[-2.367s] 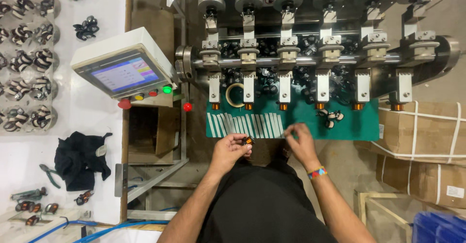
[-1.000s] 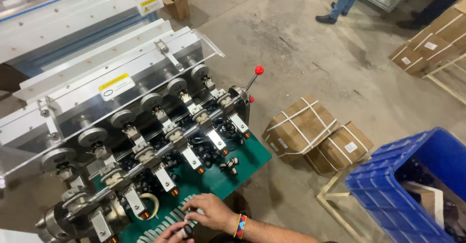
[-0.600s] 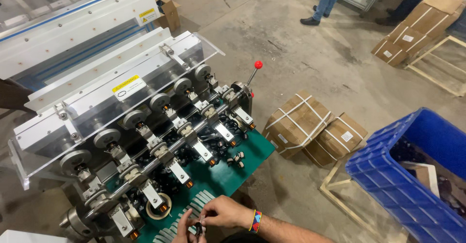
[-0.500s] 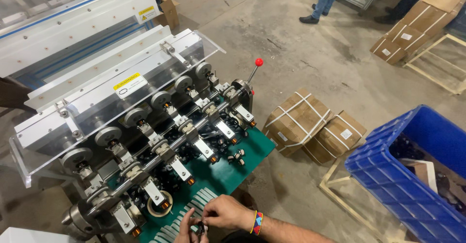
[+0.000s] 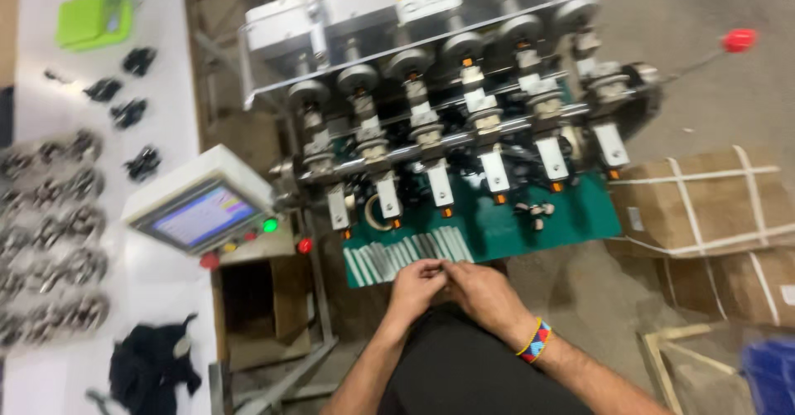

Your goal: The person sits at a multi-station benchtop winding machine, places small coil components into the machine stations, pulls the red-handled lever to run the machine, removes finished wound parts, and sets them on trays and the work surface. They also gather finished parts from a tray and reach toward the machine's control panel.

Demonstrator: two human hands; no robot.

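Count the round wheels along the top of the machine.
6. The round wheels run in a slanted row on the machine. The picture is blurred, and more may be hidden behind the housing.

Two bare hands, left hand (image 5: 416,287) and right hand (image 5: 486,293), on bare forearms — no sleeves reaching the wrists, no gloves. Around the right wrist, a beaded bracelet (image 5: 535,340) in bands of yellow, blue, red and white. Below the forearms, dark clothing (image 5: 472,373) — black or near it, plain, without visible print or seams.
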